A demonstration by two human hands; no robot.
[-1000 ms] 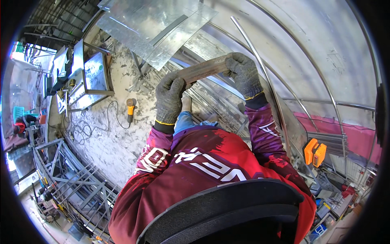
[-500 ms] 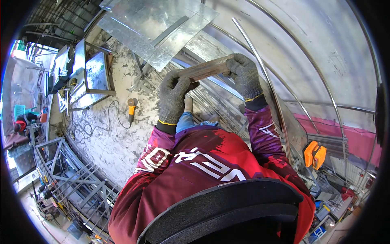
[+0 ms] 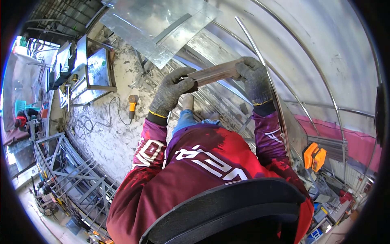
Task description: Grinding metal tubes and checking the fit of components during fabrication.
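My left grip [image 3: 172, 91] is clamped on one end of a short metal bar [image 3: 215, 72], and my right grip [image 3: 254, 79] is clamped on the other end, both in grey knit gloves with the fingers curled over the top edge. The bar sits just above the centre of the frame, held out in front of me between the two hands. Its long axis runs from lower left to upper right, so the left end lies a little lower in the frame than the right. Neither hand is nearer than the other; each has its own end, and the free middle span shows between them.

The bar looks flat-faced and straight, dull grey-brown with a lighter sheen along the upper face, like a piece of channel or box section; I cannot tell which profile from here.

Behind it, shiny metal sheets [image 3: 158, 28] lie in the upper left of centre, and thin curved rods [image 3: 280, 77] sweep down the right side. A yellow angle grinder [image 3: 132, 105] lies on the dusty floor [image 3: 105, 134] at left, its cable looping away. An orange tool [image 3: 315, 156] sits at right, and a grey steel frame [image 3: 67, 171] lies in the lower left.
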